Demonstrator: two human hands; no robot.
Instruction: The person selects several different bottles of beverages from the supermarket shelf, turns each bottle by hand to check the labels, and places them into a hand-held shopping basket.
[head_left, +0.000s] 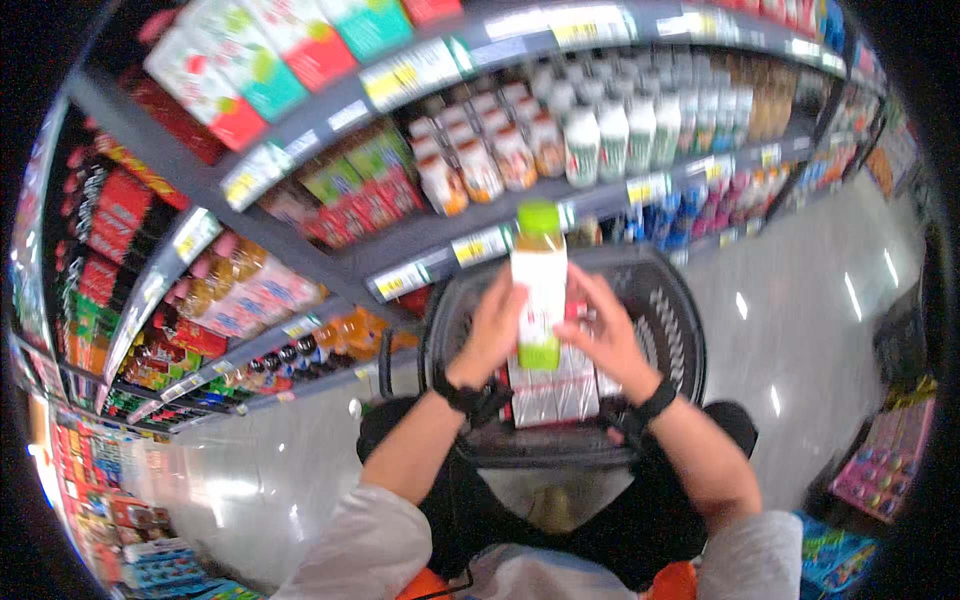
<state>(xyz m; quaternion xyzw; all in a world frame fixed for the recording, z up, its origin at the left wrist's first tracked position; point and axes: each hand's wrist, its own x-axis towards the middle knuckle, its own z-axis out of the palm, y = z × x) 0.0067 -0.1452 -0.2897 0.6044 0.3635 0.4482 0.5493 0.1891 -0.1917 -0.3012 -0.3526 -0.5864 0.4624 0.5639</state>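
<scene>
A plastic drink bottle (538, 292) with a bright green cap and a white label stands upright between my hands, above a black shopping basket (686, 375). My left hand (489, 328) grips its left side, thumb along the label. On the other side my right hand (609, 334) holds the bottle with the thumb at its front edge; the fingertips behind it are hidden. Below the hands, a shrink-wrapped pack of cartons (555, 399) lies in the basket, partly covered by the bottle.
Ahead runs a dark store shelf (427, 244) with price tags, holding white bottles (626, 146), orange-labelled bottles (480, 169) and boxed drinks (360, 187). My knees flank the basket. Grey shiny floor (780, 330) lies on both sides. A pink boxed product (885, 457) sits at right.
</scene>
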